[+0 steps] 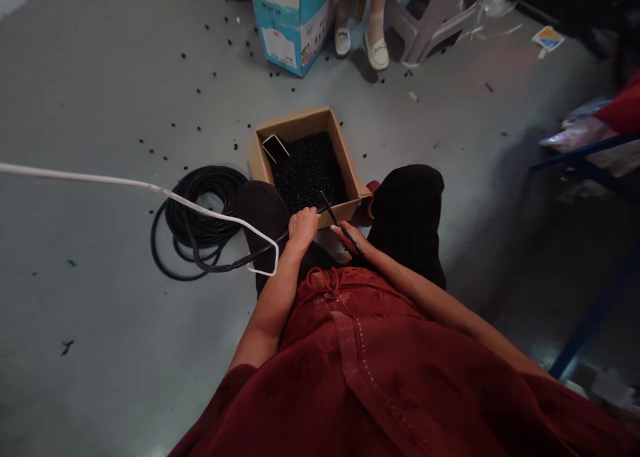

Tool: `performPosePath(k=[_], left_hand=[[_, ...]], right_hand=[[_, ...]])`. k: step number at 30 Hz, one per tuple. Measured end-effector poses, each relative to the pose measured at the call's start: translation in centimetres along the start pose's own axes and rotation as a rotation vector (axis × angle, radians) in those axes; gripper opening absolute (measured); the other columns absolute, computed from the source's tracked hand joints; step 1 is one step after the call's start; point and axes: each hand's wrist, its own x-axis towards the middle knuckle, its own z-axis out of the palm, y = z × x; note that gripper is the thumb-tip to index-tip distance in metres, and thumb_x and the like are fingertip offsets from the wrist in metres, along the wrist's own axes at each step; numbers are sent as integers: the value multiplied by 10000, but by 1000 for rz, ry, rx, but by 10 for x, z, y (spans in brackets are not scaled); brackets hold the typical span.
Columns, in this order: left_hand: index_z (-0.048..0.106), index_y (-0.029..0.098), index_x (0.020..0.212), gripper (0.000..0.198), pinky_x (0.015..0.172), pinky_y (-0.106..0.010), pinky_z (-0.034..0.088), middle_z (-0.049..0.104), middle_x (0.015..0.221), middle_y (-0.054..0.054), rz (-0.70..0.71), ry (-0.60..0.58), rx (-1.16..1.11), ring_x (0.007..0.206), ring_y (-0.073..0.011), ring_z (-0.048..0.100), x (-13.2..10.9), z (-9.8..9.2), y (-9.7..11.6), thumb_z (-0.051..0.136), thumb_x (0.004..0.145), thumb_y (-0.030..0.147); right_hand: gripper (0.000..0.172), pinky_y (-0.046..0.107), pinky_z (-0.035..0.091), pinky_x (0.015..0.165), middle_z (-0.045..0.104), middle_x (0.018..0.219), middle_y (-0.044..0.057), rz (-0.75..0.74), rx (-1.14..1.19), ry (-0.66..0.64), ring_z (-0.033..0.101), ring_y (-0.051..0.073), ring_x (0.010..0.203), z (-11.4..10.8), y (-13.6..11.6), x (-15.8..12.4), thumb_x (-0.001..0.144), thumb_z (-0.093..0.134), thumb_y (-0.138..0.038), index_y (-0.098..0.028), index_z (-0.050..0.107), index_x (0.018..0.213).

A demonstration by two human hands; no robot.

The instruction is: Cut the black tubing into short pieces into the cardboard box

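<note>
My left hand (303, 226) is closed around a black tube (260, 252), close to the tube's end, over the near edge of a cardboard box (343, 154). From that hand the tube runs left through a bent white wire loop (277, 260) to a coil of black tubing (200, 204) on the floor. My right hand (353, 239) grips a pair of scissors (334, 216), whose dark blades point up and left at the tube end. Many small black pieces (310, 167) fill the box below, with a phone-like flat object (275, 148) lying on them.
Black bits are scattered over the grey floor (100, 244). Across from me stand a blue and white carton (285, 27), another person's feet in white shoes (376, 47) and a plastic stool (425, 24). A blue metal frame (590, 317) is on the right.
</note>
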Motion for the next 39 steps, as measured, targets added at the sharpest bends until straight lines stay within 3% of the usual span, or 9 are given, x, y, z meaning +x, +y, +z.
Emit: performPosePath(k=[9,30,39], left_hand=[[582,173,1187,341,848,-354,509,679,1115,-123,-10,9,-16,1031,-257,669,1,7,1,317,1026,313],[572,175,1212,339,870,-329,498,672,1141,-123,-15,-55,-1,1065,-235,657,-3,-5,4,312,1033,301],[582,175,1201,350,850,-335,504,673,1123,-121,-10,-53,11,1047,-243,658,0,-1,2,296,1032,288]], right_hand=[[251,267,388,668,633,810,30,-20,-254,12,593,204,778,-6,-7,2,938,454,-479,-235,515,938],[234,261,355,676,717,925,81,7,-422,-23,648,233,870,-6,-14,4,971,467,-413,-218,578,1036],[242,266,369,691,726,937,90,12,-456,-32,659,239,879,-5,-12,5,978,459,-410,-217,577,1063]])
